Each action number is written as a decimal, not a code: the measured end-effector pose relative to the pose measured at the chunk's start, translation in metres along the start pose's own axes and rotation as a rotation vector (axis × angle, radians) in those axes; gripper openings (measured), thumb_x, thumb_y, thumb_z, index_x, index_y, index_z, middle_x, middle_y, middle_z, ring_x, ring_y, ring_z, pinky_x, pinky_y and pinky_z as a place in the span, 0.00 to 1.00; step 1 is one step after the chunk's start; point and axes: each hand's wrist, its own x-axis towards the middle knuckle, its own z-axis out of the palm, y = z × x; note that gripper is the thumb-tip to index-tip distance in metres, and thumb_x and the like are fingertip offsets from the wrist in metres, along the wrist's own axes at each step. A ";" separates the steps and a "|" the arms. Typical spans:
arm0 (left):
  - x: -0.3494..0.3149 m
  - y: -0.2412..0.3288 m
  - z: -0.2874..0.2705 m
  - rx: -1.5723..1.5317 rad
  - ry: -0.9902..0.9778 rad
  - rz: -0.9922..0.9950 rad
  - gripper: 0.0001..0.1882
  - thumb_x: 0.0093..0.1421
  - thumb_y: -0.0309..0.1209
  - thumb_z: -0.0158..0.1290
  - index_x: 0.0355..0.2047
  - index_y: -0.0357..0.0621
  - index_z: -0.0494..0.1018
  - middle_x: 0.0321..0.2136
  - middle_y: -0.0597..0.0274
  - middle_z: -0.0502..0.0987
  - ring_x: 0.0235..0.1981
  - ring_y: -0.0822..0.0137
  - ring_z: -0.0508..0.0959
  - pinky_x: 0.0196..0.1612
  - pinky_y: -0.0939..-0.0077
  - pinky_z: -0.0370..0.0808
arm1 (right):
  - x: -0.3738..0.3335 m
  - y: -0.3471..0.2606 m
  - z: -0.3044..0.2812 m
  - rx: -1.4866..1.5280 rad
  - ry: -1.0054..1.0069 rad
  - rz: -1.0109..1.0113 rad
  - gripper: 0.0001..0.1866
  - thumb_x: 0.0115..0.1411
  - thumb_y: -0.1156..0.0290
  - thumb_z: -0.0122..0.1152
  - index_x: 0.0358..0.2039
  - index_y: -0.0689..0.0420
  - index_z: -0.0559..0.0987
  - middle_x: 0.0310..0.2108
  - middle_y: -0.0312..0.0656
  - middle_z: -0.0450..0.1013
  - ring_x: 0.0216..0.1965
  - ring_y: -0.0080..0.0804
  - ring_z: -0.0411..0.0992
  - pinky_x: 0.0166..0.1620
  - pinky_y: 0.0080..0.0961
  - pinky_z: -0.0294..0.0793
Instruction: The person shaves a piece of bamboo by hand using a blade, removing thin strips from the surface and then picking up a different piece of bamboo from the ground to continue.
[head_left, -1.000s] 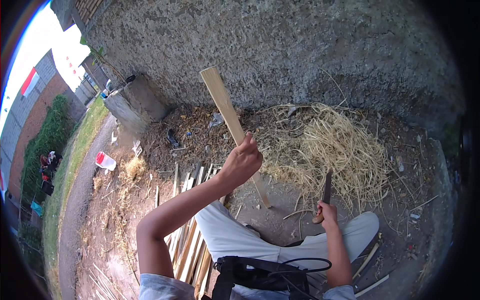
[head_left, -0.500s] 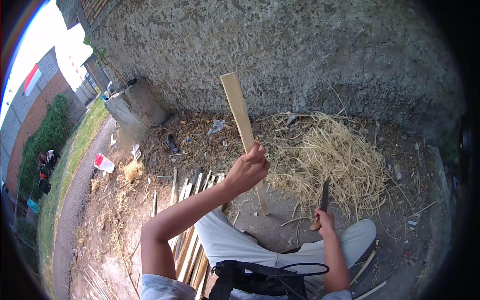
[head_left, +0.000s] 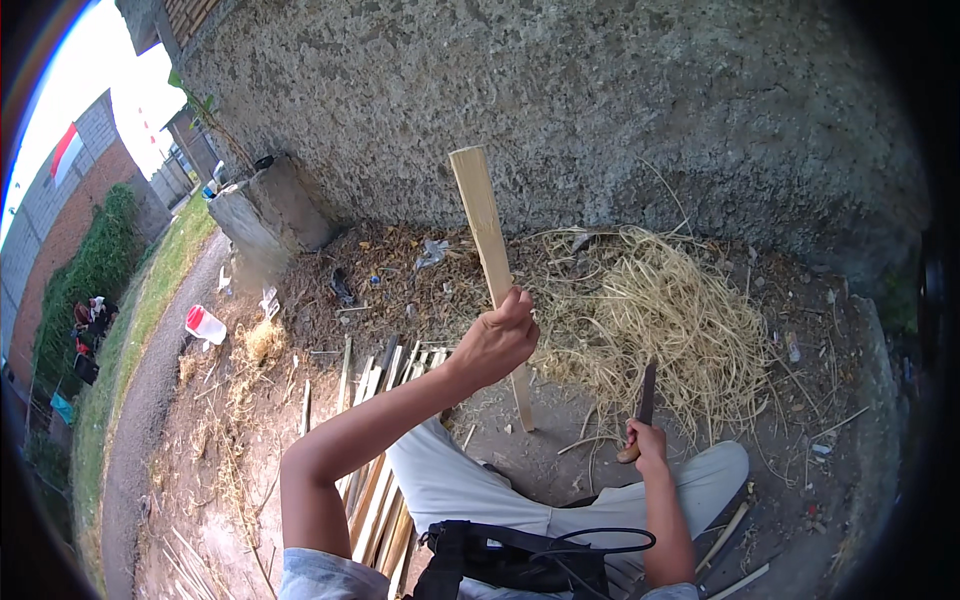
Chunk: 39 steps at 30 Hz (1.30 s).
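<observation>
Rough wall (head_left: 620, 110) behind | L hand (head_left: 497, 342) gripping upright bamboo slat (head_left: 486, 235) | R hand (head_left: 646, 445) clasping knife (head_left: 645, 397) | advice: be keeping blade off fingers

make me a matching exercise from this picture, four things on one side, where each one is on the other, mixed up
Things:
1. wooden slat
2. knife
3. pile of pale shavings
4. stack of slats

Places:
A. on the ground at the foot of the wall
B. held upright in the left hand
C. on the ground under the left forearm
D. held blade up in the right hand

Pairs: 1-B, 2-D, 3-A, 4-C
</observation>
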 end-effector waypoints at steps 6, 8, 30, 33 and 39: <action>-0.004 0.003 0.004 0.010 0.005 -0.033 0.06 0.45 0.33 0.54 0.24 0.47 0.74 0.28 0.64 0.76 0.53 0.61 0.65 0.63 0.62 0.48 | 0.001 0.002 0.000 -0.011 -0.012 -0.007 0.05 0.54 0.73 0.58 0.24 0.58 0.75 0.17 0.33 0.68 0.16 0.20 0.63 0.19 0.21 0.64; -0.006 0.004 0.005 0.020 0.003 -0.033 0.08 0.46 0.31 0.53 0.28 0.47 0.74 0.30 0.64 0.76 0.54 0.61 0.65 0.63 0.57 0.46 | 0.001 0.002 0.002 -0.012 -0.009 -0.003 0.05 0.54 0.73 0.57 0.24 0.58 0.75 0.17 0.33 0.68 0.16 0.20 0.63 0.19 0.21 0.64; 0.059 0.051 0.090 -1.782 0.201 -0.980 0.21 0.62 0.37 0.51 0.50 0.38 0.66 0.23 0.70 0.66 0.23 0.79 0.65 0.26 0.81 0.65 | 0.007 0.003 -0.003 -0.013 0.003 0.009 0.04 0.54 0.73 0.58 0.23 0.57 0.74 0.18 0.33 0.68 0.15 0.19 0.63 0.18 0.20 0.63; 0.039 0.040 0.089 -2.027 0.282 -1.004 0.20 0.64 0.38 0.48 0.51 0.40 0.64 0.26 0.69 0.64 0.27 0.77 0.63 0.32 0.78 0.65 | -0.001 -0.005 0.001 0.001 -0.005 0.006 0.05 0.54 0.72 0.58 0.23 0.57 0.74 0.17 0.32 0.68 0.15 0.19 0.63 0.18 0.20 0.63; 0.011 0.027 0.088 -1.931 0.219 -0.968 0.13 0.62 0.37 0.51 0.36 0.38 0.70 0.26 0.70 0.73 0.29 0.80 0.71 0.35 0.82 0.68 | 0.005 0.000 0.003 -0.040 -0.019 0.012 0.04 0.55 0.73 0.56 0.25 0.58 0.73 0.18 0.35 0.69 0.15 0.21 0.64 0.18 0.21 0.65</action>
